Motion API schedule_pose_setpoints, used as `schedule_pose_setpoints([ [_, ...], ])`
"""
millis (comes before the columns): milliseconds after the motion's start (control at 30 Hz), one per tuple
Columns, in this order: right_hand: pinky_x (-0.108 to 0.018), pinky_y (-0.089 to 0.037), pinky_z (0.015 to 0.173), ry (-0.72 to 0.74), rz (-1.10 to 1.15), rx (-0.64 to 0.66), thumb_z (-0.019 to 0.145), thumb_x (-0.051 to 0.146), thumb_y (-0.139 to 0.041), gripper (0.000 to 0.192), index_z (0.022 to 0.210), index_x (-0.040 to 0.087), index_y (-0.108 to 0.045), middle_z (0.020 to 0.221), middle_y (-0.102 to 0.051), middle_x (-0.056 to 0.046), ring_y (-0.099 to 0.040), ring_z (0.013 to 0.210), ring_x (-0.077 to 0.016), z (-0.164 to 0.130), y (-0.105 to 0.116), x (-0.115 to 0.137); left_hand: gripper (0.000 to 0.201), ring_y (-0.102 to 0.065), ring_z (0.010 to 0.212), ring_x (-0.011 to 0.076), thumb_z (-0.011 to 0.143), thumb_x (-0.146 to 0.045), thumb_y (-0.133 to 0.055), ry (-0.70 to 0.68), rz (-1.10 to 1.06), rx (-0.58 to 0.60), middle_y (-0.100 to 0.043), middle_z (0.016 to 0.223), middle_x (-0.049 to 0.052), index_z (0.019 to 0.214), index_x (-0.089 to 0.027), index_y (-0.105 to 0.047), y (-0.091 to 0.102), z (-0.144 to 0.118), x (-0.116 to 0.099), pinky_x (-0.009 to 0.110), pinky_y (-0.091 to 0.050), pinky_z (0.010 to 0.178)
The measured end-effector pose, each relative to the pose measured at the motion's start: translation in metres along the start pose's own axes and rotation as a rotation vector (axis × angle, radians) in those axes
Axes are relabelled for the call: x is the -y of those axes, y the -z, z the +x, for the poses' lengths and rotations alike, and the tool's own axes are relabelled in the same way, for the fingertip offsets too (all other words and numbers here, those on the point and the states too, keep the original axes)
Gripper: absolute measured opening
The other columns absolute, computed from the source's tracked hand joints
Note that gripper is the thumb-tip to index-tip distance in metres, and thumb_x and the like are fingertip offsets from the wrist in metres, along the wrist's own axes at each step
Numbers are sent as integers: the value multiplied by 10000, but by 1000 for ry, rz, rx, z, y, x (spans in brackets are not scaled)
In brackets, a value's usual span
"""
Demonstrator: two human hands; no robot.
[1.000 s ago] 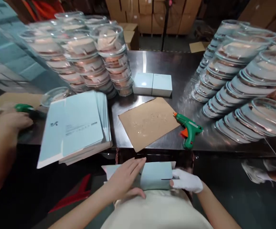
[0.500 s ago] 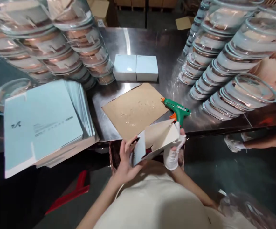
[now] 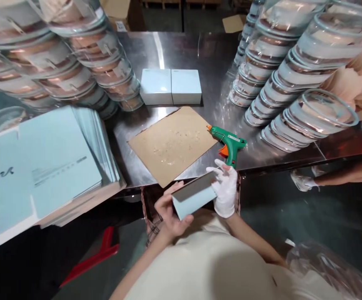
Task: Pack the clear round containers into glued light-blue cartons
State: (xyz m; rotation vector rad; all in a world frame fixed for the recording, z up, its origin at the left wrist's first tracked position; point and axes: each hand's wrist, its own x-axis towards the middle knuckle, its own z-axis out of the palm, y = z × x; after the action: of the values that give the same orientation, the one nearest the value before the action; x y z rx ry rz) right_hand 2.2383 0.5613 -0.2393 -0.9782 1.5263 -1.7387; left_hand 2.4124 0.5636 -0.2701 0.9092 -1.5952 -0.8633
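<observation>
A small light-blue carton box [image 3: 195, 200] is held low in front of my body, tilted, just off the table's front edge. Bare fingers and thumb of my left hand [image 3: 171, 214] grip its left end. My right hand [image 3: 226, 189], in a white glove with some fingertips bare, is closed around the box's right end. One long side is lit pale blue; the face above it lies in grey shadow. Just beyond the right hand, a green glue gun [image 3: 231, 141] with an orange nozzle and trigger lies on the table. Beside it is a cardboard sheet [image 3: 174, 143] marked with dried glue.
Two closed light-blue boxes [image 3: 171, 86] stand together behind the cardboard on the metal table [image 3: 181, 50]. A pile of flat printed box blanks [image 3: 49, 158] overhangs the front edge at left. Tall stacks of clear round containers [image 3: 112, 62] rise left and right. At right, another person's leg [image 3: 346, 173] shows.
The carton was open with its inner flaps showing; now its folded, light-blue outside faces up. Both hands have shifted their grip on its ends. The view has moved slightly.
</observation>
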Motion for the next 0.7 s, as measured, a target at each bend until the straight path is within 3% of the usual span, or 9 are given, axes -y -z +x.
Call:
schedule_pose_setpoints([
  [67, -420, -592, 1000, -26, 65, -35, 855, 367, -747, 610, 1383, 306, -448, 1494, -573, -131, -702, 1181, -242, 3, -1, 5, 636, -664, 1225, 317, 975, -606, -637, -181, -55, 5, -529, 1431, 156, 1469, -391, -300, 2, 10, -6, 537, -551, 998],
  [167, -391, -596, 978, -100, -18, 61, 908, 374, -697, 554, 1402, 271, -470, 1440, -622, -139, -712, 1127, -224, 10, 17, 13, 389, -658, 1225, 293, 960, -406, -730, -256, 67, 218, -563, 1403, 140, 1308, -313, -582, 21, 20, -9, 410, -570, 931],
  [200, -394, -589, 990, -107, -98, 84, 948, 409, -656, 479, 1379, 251, -518, 1408, -649, -141, -715, 1115, -225, 15, 26, 17, 307, -667, 1178, 277, 948, -373, -749, -236, 105, 222, -586, 1360, 132, 1223, -279, -651, 29, 21, -6, 373, -568, 895],
  [333, -443, -551, 1029, -83, -730, -40, 975, 539, -580, 441, 1209, 179, -681, 1256, -722, -167, -717, 1087, -277, 66, 60, 29, 230, -665, 1013, 233, 947, -377, -750, -118, 162, 17, -665, 1096, 64, 1132, -247, -709, 54, 18, 12, 345, -548, 862],
  [400, -478, -541, 1016, -200, -1063, -23, 888, 542, -679, 481, 1173, 156, -708, 1197, -741, -189, -719, 1093, -332, 101, 67, 32, 244, -667, 973, 238, 939, -423, -750, -95, 183, -30, -687, 1010, 50, 1099, -240, -726, 55, 19, 20, 369, -546, 884],
  [467, -471, -542, 975, -344, -1221, 63, 782, 474, -780, 417, 1045, 153, -737, 1065, -769, -176, -730, 1057, -362, 130, 69, 31, 280, -677, 962, 247, 923, -477, -752, -75, 190, -23, -715, 990, 51, 1066, -236, -740, 51, 22, 24, 414, -542, 943],
  [533, -408, -555, 863, -437, -1066, 65, 692, 372, -819, 272, 831, 160, -722, 861, -759, -131, -739, 933, -336, 148, 71, 29, 296, -686, 978, 251, 917, -501, -751, -56, 184, -28, -739, 990, 52, 1050, -236, -743, 44, 27, 25, 441, -529, 998],
  [600, -341, -541, 707, -491, -752, 8, 673, 348, -785, 220, 673, 175, -649, 687, -698, -84, -708, 746, -264, 153, 72, 26, 296, -689, 987, 243, 930, -510, -739, -30, 167, -56, -753, 976, 47, 1045, -237, -740, 38, 32, 25, 431, -527, 1008],
  [700, -283, -495, 549, -484, -477, -40, 715, 425, -714, 266, 693, 193, -587, 601, -647, -33, -616, 564, -171, 142, 68, 28, 348, -702, 980, 240, 940, -570, -704, 48, 132, -86, -767, 971, 55, 1015, -232, -740, 31, 41, 24, 412, -542, 983],
])
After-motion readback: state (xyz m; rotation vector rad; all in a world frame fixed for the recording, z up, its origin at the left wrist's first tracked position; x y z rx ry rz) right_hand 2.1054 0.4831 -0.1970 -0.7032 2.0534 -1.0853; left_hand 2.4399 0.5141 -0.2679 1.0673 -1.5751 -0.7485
